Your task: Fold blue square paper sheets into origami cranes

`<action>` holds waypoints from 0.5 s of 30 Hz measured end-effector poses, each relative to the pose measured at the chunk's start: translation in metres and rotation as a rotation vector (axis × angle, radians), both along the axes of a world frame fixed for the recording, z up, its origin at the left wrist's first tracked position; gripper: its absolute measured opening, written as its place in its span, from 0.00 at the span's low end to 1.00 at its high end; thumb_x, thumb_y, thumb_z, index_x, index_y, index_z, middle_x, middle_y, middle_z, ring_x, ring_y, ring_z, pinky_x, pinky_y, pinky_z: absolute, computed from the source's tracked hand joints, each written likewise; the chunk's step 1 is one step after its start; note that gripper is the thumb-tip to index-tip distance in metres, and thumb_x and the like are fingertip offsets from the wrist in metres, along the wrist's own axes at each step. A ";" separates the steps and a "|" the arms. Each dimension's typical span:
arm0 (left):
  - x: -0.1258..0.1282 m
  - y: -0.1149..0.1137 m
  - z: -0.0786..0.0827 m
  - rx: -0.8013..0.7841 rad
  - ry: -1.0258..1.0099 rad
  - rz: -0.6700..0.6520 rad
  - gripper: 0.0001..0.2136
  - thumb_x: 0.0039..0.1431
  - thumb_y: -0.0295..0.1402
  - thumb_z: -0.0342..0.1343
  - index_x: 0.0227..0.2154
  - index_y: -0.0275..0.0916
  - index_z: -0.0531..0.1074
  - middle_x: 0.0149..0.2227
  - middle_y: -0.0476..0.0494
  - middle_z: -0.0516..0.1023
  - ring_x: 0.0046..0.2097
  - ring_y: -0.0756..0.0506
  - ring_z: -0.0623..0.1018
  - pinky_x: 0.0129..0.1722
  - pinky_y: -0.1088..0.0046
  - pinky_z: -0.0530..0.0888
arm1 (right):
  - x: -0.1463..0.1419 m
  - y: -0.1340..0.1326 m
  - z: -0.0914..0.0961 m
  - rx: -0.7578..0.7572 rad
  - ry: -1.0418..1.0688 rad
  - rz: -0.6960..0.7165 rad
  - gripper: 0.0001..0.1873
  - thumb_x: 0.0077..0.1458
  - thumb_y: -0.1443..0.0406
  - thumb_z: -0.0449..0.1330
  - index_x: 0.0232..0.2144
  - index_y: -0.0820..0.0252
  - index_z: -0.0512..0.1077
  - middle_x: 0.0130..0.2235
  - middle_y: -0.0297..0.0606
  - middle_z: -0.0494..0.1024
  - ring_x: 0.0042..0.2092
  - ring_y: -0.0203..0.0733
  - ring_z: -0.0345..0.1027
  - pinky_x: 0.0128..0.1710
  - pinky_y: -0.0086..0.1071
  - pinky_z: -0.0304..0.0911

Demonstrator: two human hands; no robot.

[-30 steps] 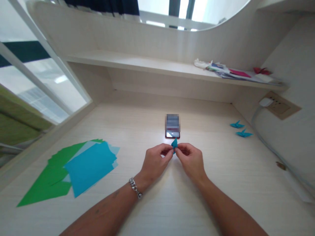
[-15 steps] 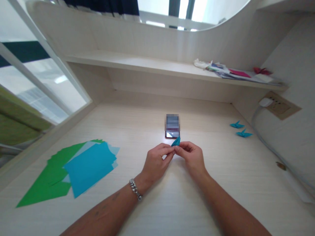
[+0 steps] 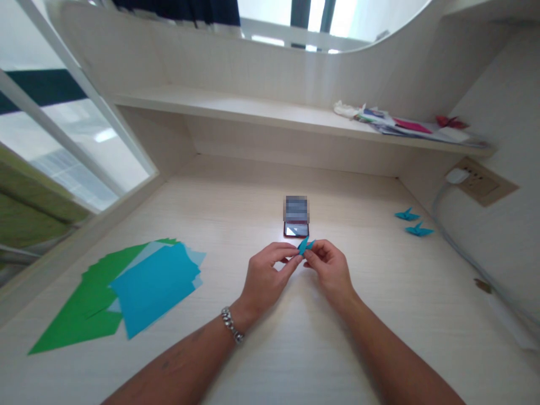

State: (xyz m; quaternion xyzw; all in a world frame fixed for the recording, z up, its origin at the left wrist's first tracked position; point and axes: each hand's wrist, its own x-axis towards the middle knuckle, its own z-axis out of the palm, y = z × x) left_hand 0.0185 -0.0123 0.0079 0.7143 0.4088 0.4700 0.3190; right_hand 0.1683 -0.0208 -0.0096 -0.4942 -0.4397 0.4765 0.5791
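Between my fingertips is a small blue origami crane, partly folded, with two narrow points sticking up. My left hand pinches its left side between thumb and fingers. On the other side, my right hand grips it with thumb and forefinger; its lower part is hidden by the fingers. Just beyond the hands lies a phone, its upper part blurred out. Two finished blue paper cranes rest on the desk at the right.
Blue paper sheets overlap green sheets on the desk at left. A shelf runs along the back, with papers on its right end. A white plug and grey cable are along the right wall.
The fingers have shifted slightly on the blue paper. A second narrow point now shows toward the right, and the right hand's grip sits a little lower on the piece.
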 end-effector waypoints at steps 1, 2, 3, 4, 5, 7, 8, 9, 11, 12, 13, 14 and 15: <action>0.000 0.000 0.000 0.019 0.008 0.008 0.06 0.56 0.33 0.57 0.33 0.42 0.79 0.39 0.42 0.79 0.40 0.45 0.77 0.41 0.68 0.76 | 0.000 0.000 -0.001 0.009 -0.006 -0.002 0.11 0.44 0.59 0.65 0.28 0.59 0.71 0.29 0.33 0.76 0.30 0.37 0.69 0.30 0.31 0.67; 0.000 0.000 0.000 0.034 0.016 0.019 0.06 0.55 0.33 0.57 0.33 0.42 0.79 0.39 0.42 0.79 0.40 0.44 0.77 0.42 0.67 0.75 | 0.000 0.000 -0.001 0.015 -0.013 -0.004 0.11 0.44 0.59 0.65 0.28 0.59 0.71 0.28 0.33 0.76 0.30 0.37 0.69 0.30 0.31 0.67; 0.000 -0.001 0.000 0.045 0.024 0.028 0.06 0.55 0.33 0.57 0.33 0.42 0.79 0.39 0.43 0.79 0.41 0.44 0.77 0.43 0.66 0.75 | 0.000 0.000 -0.002 0.020 -0.020 -0.005 0.11 0.45 0.59 0.65 0.28 0.59 0.71 0.28 0.33 0.76 0.30 0.37 0.69 0.30 0.31 0.67; 0.000 -0.001 -0.001 0.051 0.031 0.032 0.06 0.55 0.32 0.57 0.33 0.43 0.79 0.39 0.43 0.79 0.41 0.44 0.77 0.44 0.66 0.74 | 0.000 0.000 -0.002 0.023 -0.027 -0.005 0.10 0.45 0.60 0.65 0.29 0.59 0.71 0.28 0.33 0.76 0.29 0.37 0.69 0.30 0.31 0.67; 0.000 -0.001 -0.001 0.054 0.038 0.032 0.06 0.55 0.32 0.57 0.33 0.43 0.79 0.38 0.43 0.80 0.41 0.44 0.78 0.45 0.66 0.74 | 0.000 0.000 -0.003 0.026 -0.031 -0.004 0.10 0.45 0.60 0.65 0.29 0.59 0.71 0.28 0.34 0.76 0.30 0.37 0.69 0.30 0.32 0.67; -0.001 -0.002 -0.001 0.048 0.047 0.026 0.06 0.56 0.31 0.57 0.34 0.43 0.78 0.38 0.44 0.80 0.41 0.45 0.78 0.45 0.67 0.74 | 0.000 0.001 -0.003 0.033 -0.034 -0.001 0.10 0.45 0.60 0.65 0.30 0.59 0.72 0.29 0.34 0.77 0.30 0.38 0.69 0.30 0.32 0.66; 0.000 -0.002 -0.001 0.040 0.050 0.024 0.06 0.57 0.31 0.56 0.35 0.42 0.78 0.38 0.45 0.80 0.41 0.45 0.78 0.44 0.67 0.74 | 0.001 0.001 -0.004 0.039 -0.036 0.001 0.10 0.45 0.60 0.65 0.30 0.59 0.72 0.29 0.34 0.77 0.30 0.38 0.69 0.30 0.32 0.66; 0.000 -0.002 -0.001 0.027 0.051 0.024 0.06 0.57 0.31 0.56 0.35 0.42 0.77 0.38 0.45 0.80 0.40 0.45 0.78 0.44 0.68 0.74 | 0.001 0.001 -0.004 0.046 -0.040 -0.001 0.10 0.45 0.60 0.65 0.30 0.59 0.72 0.29 0.34 0.77 0.30 0.38 0.70 0.30 0.32 0.66; 0.000 -0.002 0.000 -0.016 0.044 0.023 0.06 0.57 0.31 0.55 0.35 0.41 0.77 0.38 0.45 0.80 0.39 0.46 0.78 0.42 0.69 0.74 | 0.001 0.001 -0.004 0.064 -0.059 -0.005 0.09 0.46 0.61 0.65 0.30 0.59 0.72 0.29 0.34 0.77 0.31 0.38 0.70 0.31 0.31 0.65; 0.000 -0.002 0.000 -0.045 0.034 0.021 0.06 0.57 0.31 0.55 0.35 0.41 0.77 0.37 0.45 0.80 0.39 0.46 0.78 0.41 0.70 0.74 | 0.001 0.001 -0.005 0.070 -0.072 -0.007 0.09 0.46 0.61 0.64 0.30 0.59 0.72 0.30 0.34 0.77 0.31 0.38 0.70 0.31 0.31 0.65; 0.001 -0.002 -0.001 -0.077 0.019 0.017 0.06 0.57 0.32 0.55 0.35 0.40 0.77 0.37 0.45 0.80 0.38 0.46 0.78 0.40 0.70 0.74 | 0.001 0.000 -0.005 0.074 -0.087 -0.009 0.08 0.46 0.62 0.64 0.30 0.59 0.72 0.30 0.35 0.77 0.31 0.39 0.70 0.32 0.32 0.65; 0.001 -0.001 -0.001 -0.111 0.002 0.009 0.07 0.57 0.32 0.55 0.35 0.40 0.76 0.36 0.45 0.80 0.37 0.46 0.78 0.40 0.70 0.74 | 0.001 0.000 -0.005 0.073 -0.102 -0.011 0.08 0.47 0.62 0.64 0.30 0.59 0.72 0.30 0.35 0.77 0.32 0.39 0.70 0.32 0.32 0.65; 0.001 -0.001 -0.002 -0.143 -0.018 0.002 0.07 0.57 0.32 0.55 0.35 0.40 0.76 0.36 0.45 0.80 0.37 0.47 0.78 0.39 0.71 0.75 | 0.001 0.000 -0.004 0.069 -0.116 -0.010 0.08 0.47 0.62 0.64 0.30 0.60 0.72 0.30 0.35 0.77 0.32 0.39 0.70 0.32 0.32 0.65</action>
